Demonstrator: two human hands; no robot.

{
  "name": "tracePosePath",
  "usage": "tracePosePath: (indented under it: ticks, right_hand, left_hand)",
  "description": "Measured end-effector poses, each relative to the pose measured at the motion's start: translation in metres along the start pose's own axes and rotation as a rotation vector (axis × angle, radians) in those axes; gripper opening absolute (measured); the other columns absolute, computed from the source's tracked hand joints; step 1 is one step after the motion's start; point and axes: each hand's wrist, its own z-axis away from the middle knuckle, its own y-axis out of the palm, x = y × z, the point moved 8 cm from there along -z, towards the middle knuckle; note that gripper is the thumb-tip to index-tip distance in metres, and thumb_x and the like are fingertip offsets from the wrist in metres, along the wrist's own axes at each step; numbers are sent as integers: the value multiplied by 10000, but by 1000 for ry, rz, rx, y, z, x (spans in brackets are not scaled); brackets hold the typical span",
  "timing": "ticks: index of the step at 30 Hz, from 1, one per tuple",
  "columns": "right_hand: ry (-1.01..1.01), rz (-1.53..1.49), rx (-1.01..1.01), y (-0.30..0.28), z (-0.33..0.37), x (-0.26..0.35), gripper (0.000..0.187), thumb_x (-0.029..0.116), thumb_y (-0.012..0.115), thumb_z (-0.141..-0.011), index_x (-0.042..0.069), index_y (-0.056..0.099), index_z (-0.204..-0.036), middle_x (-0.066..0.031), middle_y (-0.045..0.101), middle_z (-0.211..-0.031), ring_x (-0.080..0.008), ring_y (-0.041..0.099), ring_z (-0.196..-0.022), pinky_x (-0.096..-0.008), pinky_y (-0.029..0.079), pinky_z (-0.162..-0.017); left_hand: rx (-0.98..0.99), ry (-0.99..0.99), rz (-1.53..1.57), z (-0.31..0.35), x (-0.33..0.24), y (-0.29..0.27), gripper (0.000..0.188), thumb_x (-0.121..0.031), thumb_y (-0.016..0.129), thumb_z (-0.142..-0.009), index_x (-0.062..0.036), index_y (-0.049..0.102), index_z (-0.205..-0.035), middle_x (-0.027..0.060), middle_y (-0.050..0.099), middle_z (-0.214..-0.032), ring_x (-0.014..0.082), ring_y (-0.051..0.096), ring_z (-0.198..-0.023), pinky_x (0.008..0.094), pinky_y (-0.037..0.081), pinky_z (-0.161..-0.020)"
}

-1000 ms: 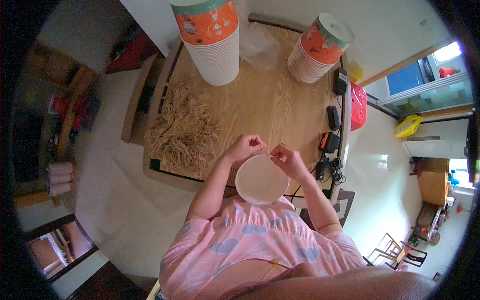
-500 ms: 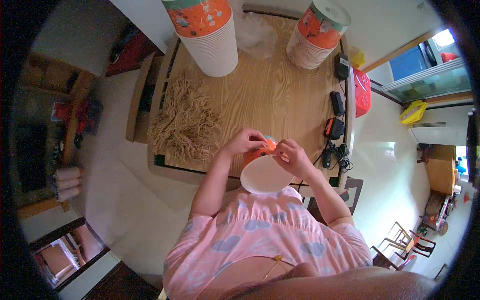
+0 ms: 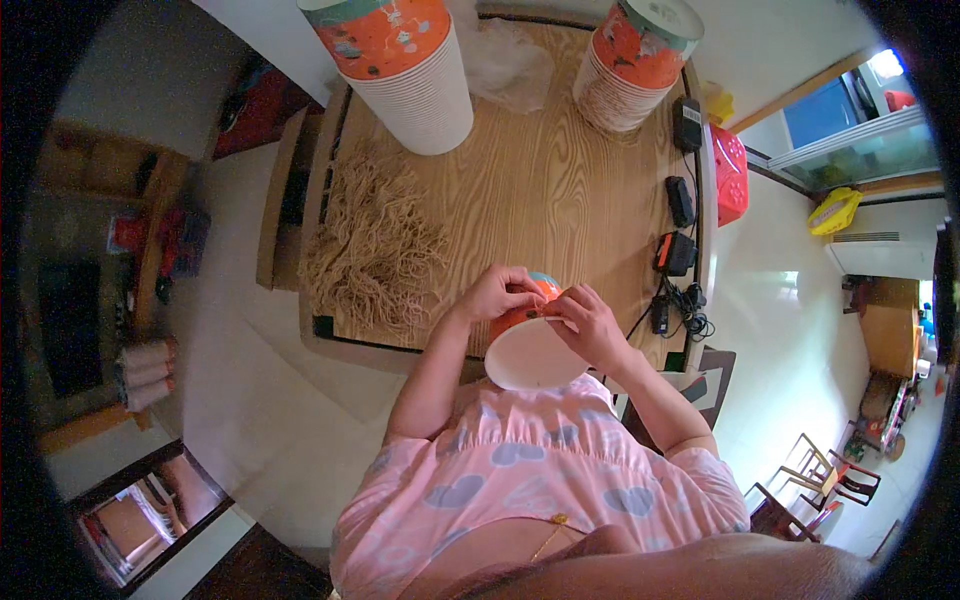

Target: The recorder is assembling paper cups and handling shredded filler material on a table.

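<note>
An orange paper bucket with a white inside tilts at the table's near edge, its open mouth toward me. My left hand is closed in a pinch against the printed outer wall, just beyond the rim; what lies between its fingertips is too small to tell. My right hand grips the bucket's rim from the right, thumb and fingers pressed together close to the left fingertips. To the left on the tabletop lies a loose heap of tan twine pieces.
A tall stack of nested paper buckets stands at the far left of the table. A shorter stack with twine about it is far right. Black adapters and cables line the right edge. Clear plastic lies behind.
The bucket's mouth has tipped slightly and its far printed wall shows more. My fingertips have shifted a little at the rim, the two hands staying close together.
</note>
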Motion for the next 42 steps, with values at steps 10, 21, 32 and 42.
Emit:
tracePosePath:
  ticks: [10, 21, 32, 42]
  right_hand:
    - [-2, -16, 0, 0, 0, 1, 227, 3, 605, -650, 41, 579, -873, -103, 525, -816, -276, 509, -773, -349, 448, -683]
    - [45, -4, 85, 1, 0, -2, 251, 21, 604, -653, 64, 561, -896, -112, 525, -884, -303, 507, -855, -382, 441, -756]
    - [82, -62, 76, 1, 3, -2, 255, 2, 584, -688, 65, 544, -932, -115, 518, -883, -322, 507, -839, -392, 454, -731]
    - [-62, 6, 85, -2, -3, 7, 329, -10, 588, -648, 68, 561, -966, -114, 526, -903, -308, 513, -871, -378, 458, -732]
  left_hand:
    - [0, 65, -165, 4, -17, -6, 97, -66, 650, -721, -39, 668, -813, 45, 540, -692, 136, 529, -673, 259, 417, -606]
    - [-208, 147, -455, 11, -48, -11, 82, -112, 636, -730, -41, 632, -769, 100, 530, -731, 243, 548, -655, 332, 447, -606]
    - [-100, 120, -217, 12, -17, -11, 101, -82, 663, -715, -60, 674, -813, 41, 500, -685, 134, 506, -656, 259, 414, -608]
    - [-86, 122, -215, 1, -25, -7, 88, -74, 661, -717, -38, 654, -796, 50, 522, -716, 145, 518, -679, 264, 422, -620]
